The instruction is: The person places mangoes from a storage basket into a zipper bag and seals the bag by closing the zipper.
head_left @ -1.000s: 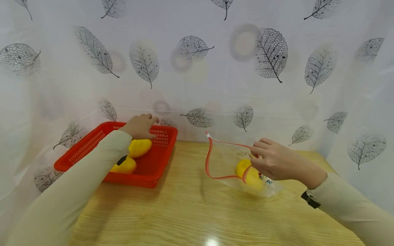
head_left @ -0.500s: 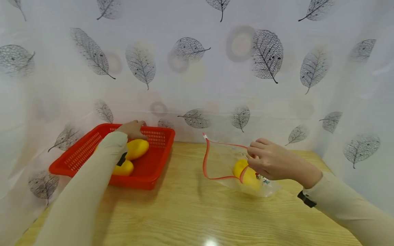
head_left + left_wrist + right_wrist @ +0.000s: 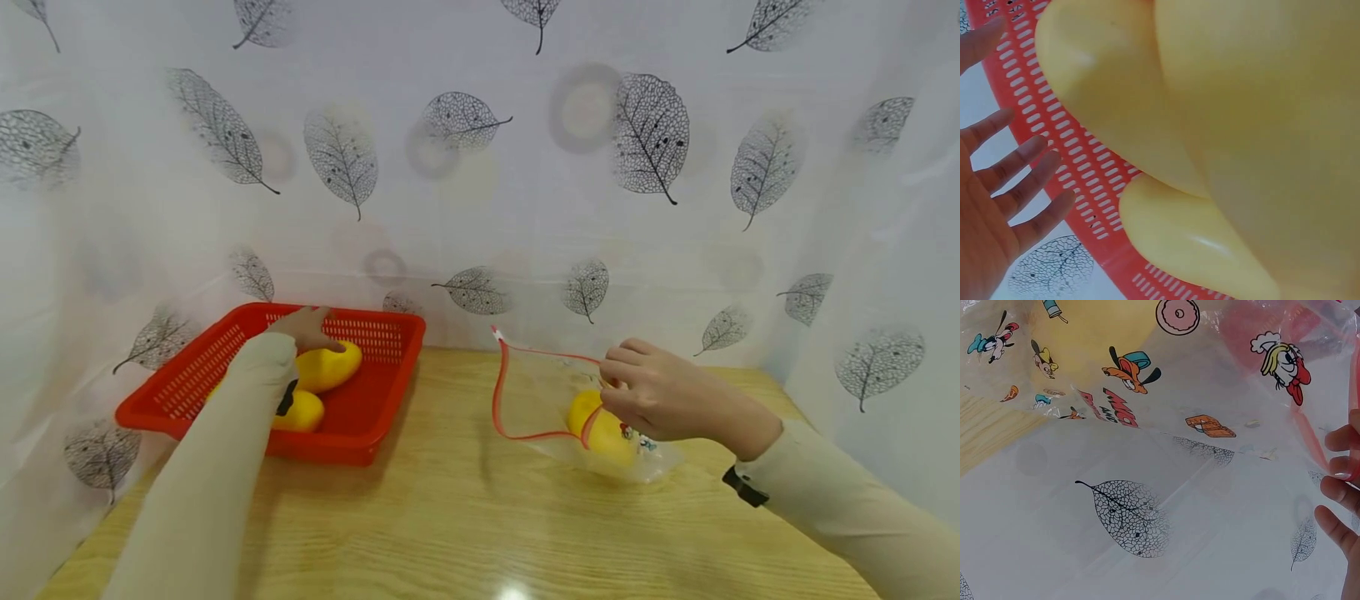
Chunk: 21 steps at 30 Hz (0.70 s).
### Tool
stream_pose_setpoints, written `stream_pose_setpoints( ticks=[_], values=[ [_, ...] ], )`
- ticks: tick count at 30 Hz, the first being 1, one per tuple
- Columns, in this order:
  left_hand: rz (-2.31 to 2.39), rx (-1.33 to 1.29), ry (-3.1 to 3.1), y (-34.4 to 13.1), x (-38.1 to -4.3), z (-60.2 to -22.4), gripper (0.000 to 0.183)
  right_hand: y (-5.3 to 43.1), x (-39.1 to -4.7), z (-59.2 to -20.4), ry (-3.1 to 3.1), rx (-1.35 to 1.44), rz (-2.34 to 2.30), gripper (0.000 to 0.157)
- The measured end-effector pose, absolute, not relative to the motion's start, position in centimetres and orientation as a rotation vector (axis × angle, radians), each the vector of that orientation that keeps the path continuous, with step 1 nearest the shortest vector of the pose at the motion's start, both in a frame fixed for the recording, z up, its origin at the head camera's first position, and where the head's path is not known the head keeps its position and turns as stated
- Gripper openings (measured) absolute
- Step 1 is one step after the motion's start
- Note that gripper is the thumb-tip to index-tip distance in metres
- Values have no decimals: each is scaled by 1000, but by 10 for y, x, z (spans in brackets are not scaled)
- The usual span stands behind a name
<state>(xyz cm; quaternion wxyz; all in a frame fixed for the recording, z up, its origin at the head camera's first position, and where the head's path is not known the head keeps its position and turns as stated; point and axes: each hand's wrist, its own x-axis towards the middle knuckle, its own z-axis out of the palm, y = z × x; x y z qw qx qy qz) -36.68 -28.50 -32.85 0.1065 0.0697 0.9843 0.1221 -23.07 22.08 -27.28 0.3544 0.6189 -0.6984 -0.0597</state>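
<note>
My left hand (image 3: 306, 327) reaches into the red plastic basket (image 3: 358, 452), above a yellow mango (image 3: 330, 368). In the left wrist view, its fingers are spread and rather straight, apart from the nearby mangoes (image 3: 1185, 234). Another mango (image 3: 302, 412) lies nearer the front, partly behind my sleeve. At the right, my right hand (image 3: 660, 390) pinches the red-zip rim of a clear zip bag (image 3: 536, 392), its mouth gaping to the left. Inside the bag lies yellow fruit (image 3: 611, 442). Cartoon prints on the bag (image 3: 1204, 381) fill the upper right wrist view.
The wooden table (image 3: 435, 517) runs between the basket and the bag. A pale curtain (image 3: 480, 200) printed with dark leaves hangs behind and along both sides. The basket's far wall stands close to it.
My left hand has moved left and lower, into the basket over the mangoes. My right hand still holds the bag's rim. The whole view has shifted slightly.
</note>
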Motion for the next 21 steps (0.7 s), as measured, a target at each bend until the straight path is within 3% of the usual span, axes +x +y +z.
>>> stream_pose_setpoints(
  ticks=[6,21],
  values=[
    [317,164,2887,-290,-369,-336,86,220,-231,-272,-1804,1600,-153,39],
    [428,72,2770,-295,-372,-357,111,221,-230,-273,-1813,1591,-160,38]
  ],
)
